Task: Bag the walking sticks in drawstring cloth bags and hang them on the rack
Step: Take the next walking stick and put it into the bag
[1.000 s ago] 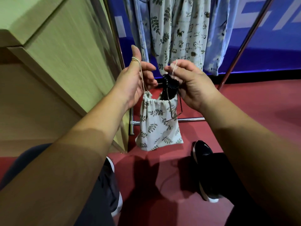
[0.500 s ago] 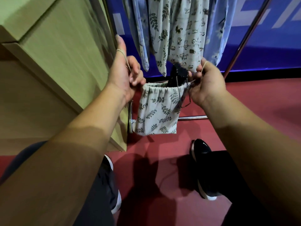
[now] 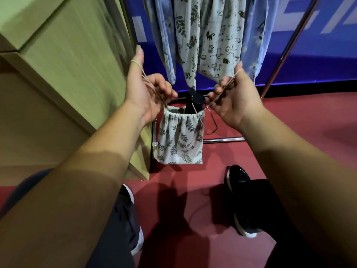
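Note:
A small white cloth bag with a leaf print [image 3: 180, 139] hangs between my hands by its drawstrings. A black folded walking stick [image 3: 194, 100] pokes up out of the gathered mouth, and a thin dark strap loops down to its right. My left hand [image 3: 144, 91] has the left drawstring looped over the thumb and held in its curled fingers. My right hand [image 3: 234, 95] grips the right drawstring in the same way, string over the thumb. The hands are apart, one on each side of the bag's mouth.
Several long printed cloth bags [image 3: 212, 45] hang from above behind my hands. A metal rack's slanted pole [image 3: 284, 55] and floor bar [image 3: 224, 140] stand on the red floor. A pale wooden cabinet [image 3: 67, 64] fills the left. My shoes [image 3: 239, 200] are below.
The bag rose and then dropped a little. My hands moved apart and pulled the strings out sideways. The bag's mouth is gathered tighter round the stick.

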{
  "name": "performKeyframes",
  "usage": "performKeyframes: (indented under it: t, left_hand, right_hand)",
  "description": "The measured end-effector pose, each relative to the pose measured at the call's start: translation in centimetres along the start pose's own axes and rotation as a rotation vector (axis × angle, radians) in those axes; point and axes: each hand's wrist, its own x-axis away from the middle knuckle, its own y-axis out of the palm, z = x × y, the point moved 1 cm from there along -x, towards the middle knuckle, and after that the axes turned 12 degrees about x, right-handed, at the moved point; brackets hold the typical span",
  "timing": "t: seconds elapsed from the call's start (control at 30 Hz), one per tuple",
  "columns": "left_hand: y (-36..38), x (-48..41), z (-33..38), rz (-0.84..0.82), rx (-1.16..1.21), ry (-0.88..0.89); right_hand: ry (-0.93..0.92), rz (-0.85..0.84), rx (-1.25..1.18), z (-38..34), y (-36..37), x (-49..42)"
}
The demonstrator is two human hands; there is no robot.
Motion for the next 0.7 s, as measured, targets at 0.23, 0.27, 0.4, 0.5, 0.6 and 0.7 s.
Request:
performKeyframes:
  t: [0.23,0.27,0.4,0.5,0.6,0.7]
  left_hand:
    - [-0.1,-0.1,-0.3,-0.081,-0.471,-0.013]
    - [-0.3,-0.2,-0.5,-0.074,-0.574,0.012]
    - [-1.1,-0.2,-1.2,-0.051,-0.748,0.064]
    - [-1.3,-0.2,-1.2,-0.032,-0.773,0.066]
    - [-0.9,-0.3,-1.6,-0.018,-0.857,0.055]
    - [-0.1,-0.2,-2.3,-0.068,-0.727,-0.04]
  right_hand:
    - [0.055,0.006,0.173,0.7,-0.3,-0.3]
    - [0.029,0.024,0.299,0.9,-0.2,-0.2]
    - [-0.142,0.13,0.892,1.3,0.1,0.2]
    - [-0.258,0.194,1.124,1.9,-0.5,0.0]
    - [-0.251,0.196,1.181,2.6,-0.2,0.0]
    - [-0.151,0.124,0.876,2.6,0.6,-0.1]
